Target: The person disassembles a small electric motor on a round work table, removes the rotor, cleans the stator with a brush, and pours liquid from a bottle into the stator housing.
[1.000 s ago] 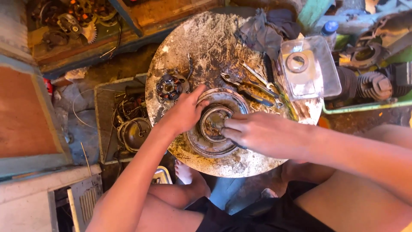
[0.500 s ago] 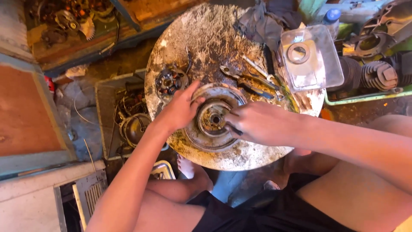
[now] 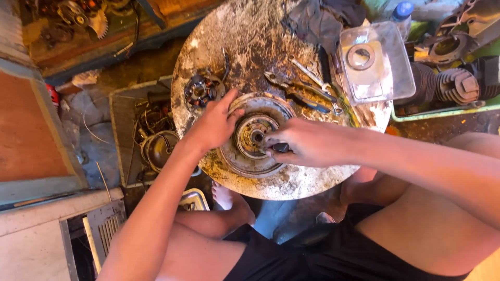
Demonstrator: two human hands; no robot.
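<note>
Round grimy worktop [image 3: 245, 41]: left hand [image 3: 213, 125] splayed at flywheel [image 3: 255, 136] nine o'clock; right hand [image 3: 304, 143] pinching dark tool [image 3: 280, 148]; brace firmly

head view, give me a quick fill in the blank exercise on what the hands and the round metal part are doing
1. The left hand rests on the ____ edge of the round metal part.
2. The right hand pinches a small ____ object over it.
3. The pliers lie on the ____ table.

Missing words: left; dark; round

right hand [image 3: 304, 143] hides most of its dark tool [image 3: 281, 148]; bottle [image 3: 402, 10] cut off
</note>
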